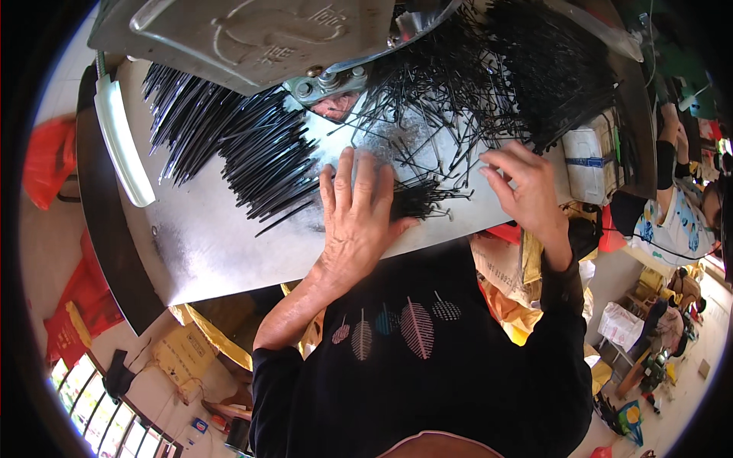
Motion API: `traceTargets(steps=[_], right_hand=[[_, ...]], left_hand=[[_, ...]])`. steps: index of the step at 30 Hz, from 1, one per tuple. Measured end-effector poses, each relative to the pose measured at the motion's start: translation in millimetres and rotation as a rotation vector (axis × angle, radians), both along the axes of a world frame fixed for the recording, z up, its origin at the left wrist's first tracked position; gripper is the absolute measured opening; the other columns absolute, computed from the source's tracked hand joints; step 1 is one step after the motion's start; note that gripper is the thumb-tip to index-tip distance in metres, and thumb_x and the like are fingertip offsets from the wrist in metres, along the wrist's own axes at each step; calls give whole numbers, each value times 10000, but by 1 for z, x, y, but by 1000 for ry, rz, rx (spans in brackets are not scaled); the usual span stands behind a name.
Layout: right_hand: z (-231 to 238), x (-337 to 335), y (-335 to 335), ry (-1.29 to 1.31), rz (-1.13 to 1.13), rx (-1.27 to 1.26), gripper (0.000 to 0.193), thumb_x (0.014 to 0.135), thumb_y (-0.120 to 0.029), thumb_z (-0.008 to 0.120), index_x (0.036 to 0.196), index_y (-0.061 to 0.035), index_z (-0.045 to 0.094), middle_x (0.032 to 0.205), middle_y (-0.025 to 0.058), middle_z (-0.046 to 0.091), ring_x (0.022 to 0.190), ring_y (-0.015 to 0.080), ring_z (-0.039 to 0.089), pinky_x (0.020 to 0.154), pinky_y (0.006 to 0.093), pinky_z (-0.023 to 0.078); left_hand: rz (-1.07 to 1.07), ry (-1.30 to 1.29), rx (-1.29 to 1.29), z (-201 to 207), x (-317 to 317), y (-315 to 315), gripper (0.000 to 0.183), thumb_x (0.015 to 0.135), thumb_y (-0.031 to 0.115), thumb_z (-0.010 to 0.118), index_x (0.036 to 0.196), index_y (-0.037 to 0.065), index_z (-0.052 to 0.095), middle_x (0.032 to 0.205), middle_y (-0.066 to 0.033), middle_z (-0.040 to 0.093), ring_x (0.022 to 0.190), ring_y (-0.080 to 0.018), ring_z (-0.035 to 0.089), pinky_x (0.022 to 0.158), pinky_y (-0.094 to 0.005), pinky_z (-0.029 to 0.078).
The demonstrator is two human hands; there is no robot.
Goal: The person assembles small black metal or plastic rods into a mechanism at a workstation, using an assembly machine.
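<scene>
Thin black rods (418, 200) bunched at the left hand (356, 204), its fingers extended, on the metal counter (202, 256) look light, stiff, probably slippery; hold mid-bundle; right hand (521, 187) hovers, thumb and forefinger apart.

Your shirt (427, 389) was black, printed with leaves (417, 328) (pink, teal and pale grey, some veined); your rods (263, 156) were black too, the tabletop (221, 263) silvery grey, the lamp (122, 141) white, the plastic bag (50, 162) red

PASS: near-left tabletop (202, 263) | BLOCK: left rod bundle (267, 156), right rod heap (553, 72), grey machine (252, 34)
</scene>
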State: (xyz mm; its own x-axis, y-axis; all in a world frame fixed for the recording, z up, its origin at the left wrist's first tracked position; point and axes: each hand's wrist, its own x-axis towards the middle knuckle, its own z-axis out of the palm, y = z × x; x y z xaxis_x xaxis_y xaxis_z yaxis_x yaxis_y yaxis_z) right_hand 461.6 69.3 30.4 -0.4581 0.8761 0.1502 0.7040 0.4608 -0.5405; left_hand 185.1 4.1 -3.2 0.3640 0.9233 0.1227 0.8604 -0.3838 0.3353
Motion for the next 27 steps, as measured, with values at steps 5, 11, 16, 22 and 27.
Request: traceTargets(steps=[5, 11, 16, 22, 27], right_hand=[[0, -2, -8, -23, -8, 30, 267, 860, -56, 739, 1125, -66, 708, 915, 79, 636, 723, 237, 664, 625, 352, 520], [-9, -11, 4, -106, 29, 66, 315, 877, -111, 721, 1190, -110, 689, 911, 53, 595, 762, 249, 645, 672, 381, 527], [-11, -18, 7, -116, 15, 101, 335, 849, -75, 747, 1181, -86, 708, 906, 78, 615, 751, 270, 653, 648, 385, 521], [-17, -67, -1, 46, 75, 132, 101, 844, -145, 749, 894, -91, 679, 756, 45, 543, 690, 240, 627, 584, 383, 502], [-25, -81, -5, 37, 138, 152, 115, 791, -119, 760, 833, -82, 659, 773, 56, 558, 697, 244, 630, 598, 385, 512]], left_hand=[[-13, -106, 101, 1, 2, 1, 717, 718, 395, 843, 1318, 67, 625, 1345, -220, 457, 1251, -418, 436, 1033, -630, 339], [-47, -81, 128, 5, 3, 8, 594, 714, 315, 851, 1237, 89, 682, 1295, -183, 508, 1202, -389, 478, 983, -583, 362], [-45, -93, 155, 3, 4, 8, 564, 691, 275, 857, 1205, 102, 702, 1272, -165, 528, 1183, -377, 496, 972, -572, 368], [-52, -146, 174, -5, 4, 4, 601, 668, 263, 858, 1216, 93, 678, 1274, -157, 516, 1206, -380, 478, 998, -585, 352], [-8, -176, 189, -9, 7, 7, 631, 686, 285, 848, 1249, 77, 651, 1318, -171, 474, 1247, -397, 435, 1031, -594, 328]])
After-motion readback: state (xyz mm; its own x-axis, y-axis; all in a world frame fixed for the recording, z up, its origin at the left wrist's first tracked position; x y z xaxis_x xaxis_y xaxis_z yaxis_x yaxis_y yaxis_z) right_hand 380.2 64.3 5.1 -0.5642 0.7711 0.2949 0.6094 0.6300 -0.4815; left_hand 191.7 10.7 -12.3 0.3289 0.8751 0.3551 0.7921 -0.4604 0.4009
